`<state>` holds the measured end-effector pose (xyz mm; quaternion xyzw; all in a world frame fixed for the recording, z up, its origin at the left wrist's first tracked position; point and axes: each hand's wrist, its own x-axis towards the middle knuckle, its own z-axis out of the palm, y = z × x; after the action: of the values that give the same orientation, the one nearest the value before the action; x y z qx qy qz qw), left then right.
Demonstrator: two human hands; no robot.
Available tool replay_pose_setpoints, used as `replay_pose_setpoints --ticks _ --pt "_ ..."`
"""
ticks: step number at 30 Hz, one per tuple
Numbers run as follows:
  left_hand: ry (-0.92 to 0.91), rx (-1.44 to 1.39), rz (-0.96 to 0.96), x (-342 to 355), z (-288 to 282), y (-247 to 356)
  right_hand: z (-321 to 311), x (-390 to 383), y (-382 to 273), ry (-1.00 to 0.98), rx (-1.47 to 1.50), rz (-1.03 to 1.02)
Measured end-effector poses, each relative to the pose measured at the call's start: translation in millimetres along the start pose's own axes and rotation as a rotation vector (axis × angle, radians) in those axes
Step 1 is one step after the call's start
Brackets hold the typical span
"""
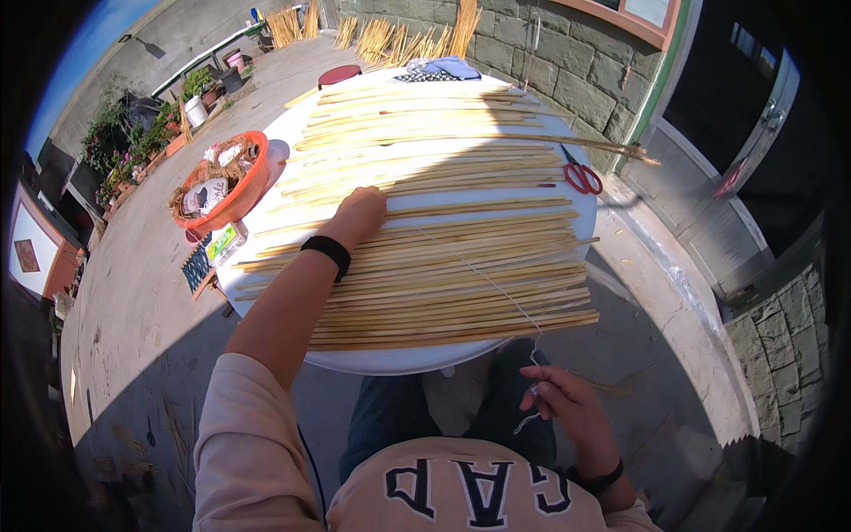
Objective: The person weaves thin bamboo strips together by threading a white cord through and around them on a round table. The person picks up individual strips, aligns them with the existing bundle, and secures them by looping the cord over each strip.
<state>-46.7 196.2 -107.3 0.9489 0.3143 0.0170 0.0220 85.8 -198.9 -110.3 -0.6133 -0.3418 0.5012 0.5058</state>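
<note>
Long pale straw-like stalks (443, 293) lie side by side in rows across a round white table (399, 362). Reaching over them, my left hand (359, 213) is closed, its fingers pressed down among the middle stalks; what they pinch is hidden. A thin white string (496, 285) slants from near that hand across the front rows and over the table's edge. At my right knee, my right hand (567, 403) grips the string between curled fingers, and a loose end dangles below. Scissors with red handles (582, 177) rest at the table's right side.
An orange basin (251, 191) with bundled material stands left of the table, near a small clear packet (226, 244). Folded cloth (443, 69) lies at the far edge, with a dark red stool (339, 74) behind. More stalk bundles (399, 43) lean along the stone wall.
</note>
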Motion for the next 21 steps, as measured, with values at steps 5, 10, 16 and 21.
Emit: replay_pose_setpoints --ticks 5,10,16,21 --pt "-0.053 -0.176 -0.083 1 -8 6 -3 -6 9 0.01 0.016 -0.009" --pt "0.034 -0.445 -0.043 1 -4 2 -5 -5 14 0.0 0.032 -0.004" --pt "0.08 -0.459 -0.011 8 3 9 -4 -3 16 -0.001 0.041 0.005" --pt "0.021 -0.368 -0.034 12 5 16 -3 -3 15 0.021 0.026 0.026"
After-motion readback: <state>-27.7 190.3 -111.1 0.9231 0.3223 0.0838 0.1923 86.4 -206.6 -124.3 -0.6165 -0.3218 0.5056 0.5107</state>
